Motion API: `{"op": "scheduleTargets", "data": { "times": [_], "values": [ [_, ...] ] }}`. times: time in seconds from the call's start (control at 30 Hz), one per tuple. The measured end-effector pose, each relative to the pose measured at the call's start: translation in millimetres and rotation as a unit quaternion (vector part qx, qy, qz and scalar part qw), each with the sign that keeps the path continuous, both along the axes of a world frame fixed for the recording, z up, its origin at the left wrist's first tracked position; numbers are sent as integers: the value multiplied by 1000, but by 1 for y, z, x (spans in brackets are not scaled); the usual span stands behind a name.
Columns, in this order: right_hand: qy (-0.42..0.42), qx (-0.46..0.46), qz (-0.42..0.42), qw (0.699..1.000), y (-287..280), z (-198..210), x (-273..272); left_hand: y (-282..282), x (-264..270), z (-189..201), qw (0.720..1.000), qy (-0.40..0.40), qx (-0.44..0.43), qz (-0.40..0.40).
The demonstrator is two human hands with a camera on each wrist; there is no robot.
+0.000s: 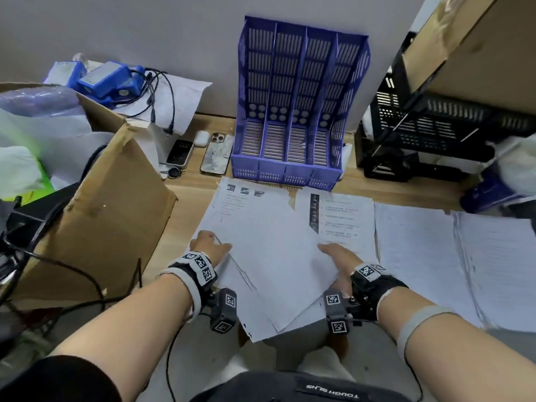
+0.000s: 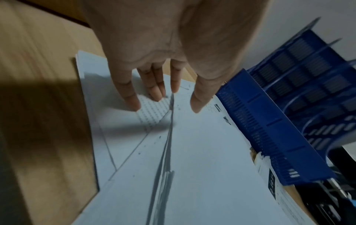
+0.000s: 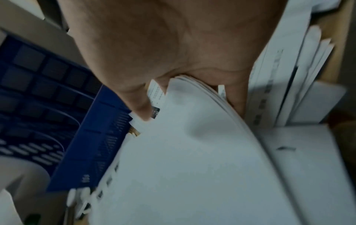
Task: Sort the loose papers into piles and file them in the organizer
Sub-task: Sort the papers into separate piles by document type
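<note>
A blue slotted organizer (image 1: 298,111) stands upright against the wall, its compartments holding nothing; it also shows in the wrist views (image 2: 269,121) (image 3: 92,144). In front of it a tilted stack of white papers (image 1: 278,256) overlaps a sheet with small pictures (image 1: 240,204) and a printed pile with a dark side strip (image 1: 339,216). My right hand (image 1: 338,255) grips the stack's right edge, and the sheets (image 3: 192,152) bend between its thumb (image 3: 140,106) and the fingers. My left hand (image 1: 210,245) touches the stack's left edge with straight fingers (image 2: 158,94).
Two more white piles (image 1: 417,250) (image 1: 499,271) lie to the right. A cardboard box (image 1: 95,221) crowds the left. Two phones (image 1: 179,153) (image 1: 216,155) and an earbud case (image 1: 201,138) lie beside the organizer. A black crate (image 1: 435,134) stands at the back right.
</note>
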State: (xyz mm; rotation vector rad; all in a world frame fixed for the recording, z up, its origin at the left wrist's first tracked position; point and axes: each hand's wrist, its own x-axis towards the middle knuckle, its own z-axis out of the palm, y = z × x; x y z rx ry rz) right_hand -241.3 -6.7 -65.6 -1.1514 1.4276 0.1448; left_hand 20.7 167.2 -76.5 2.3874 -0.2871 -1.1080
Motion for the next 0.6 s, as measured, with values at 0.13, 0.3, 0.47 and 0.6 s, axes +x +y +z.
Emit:
{"op": "scheduleTargets", "data": {
  "times": [0.13,0.3,0.47,0.6],
  "values": [
    [95,-69,205,972,16,6,-5,-14,5,-11,997,43,-34,52],
    [159,-80,291,940,24,6,-3,-22,-2,-15,992,73,-80,64],
    [201,-162,236,937,17,11,9,-23,-5,8,987,77,-138,29],
    [58,-301,188,933,15,39,42,-39,2,39,973,47,-223,21]
  ]
}}
